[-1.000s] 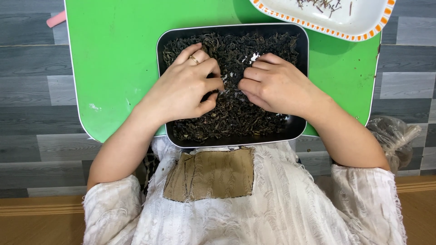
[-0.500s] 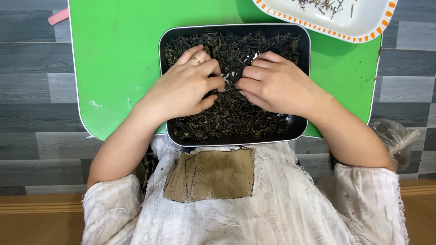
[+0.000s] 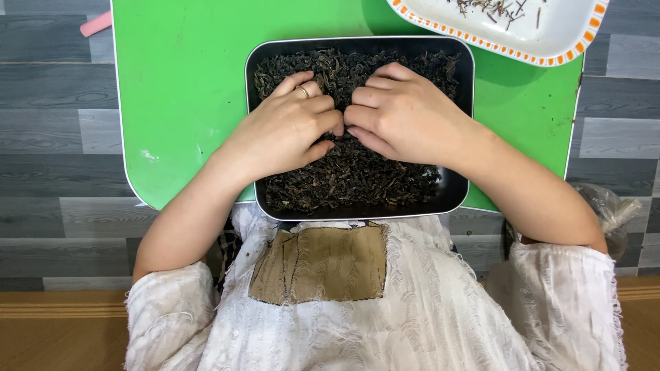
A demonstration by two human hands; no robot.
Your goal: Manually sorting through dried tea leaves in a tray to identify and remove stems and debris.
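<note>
hands [image 3: 344,124] amid dried leaves [image 3: 350,178] in black tray [image 3: 457,196]

Dark brown-black dried leaves [image 3: 357,175] fill a black tray [image 3: 462,69] on a bright green table [image 3: 179,103], beside a white dish [image 3: 550,31] with an orange-checked rim.
</note>
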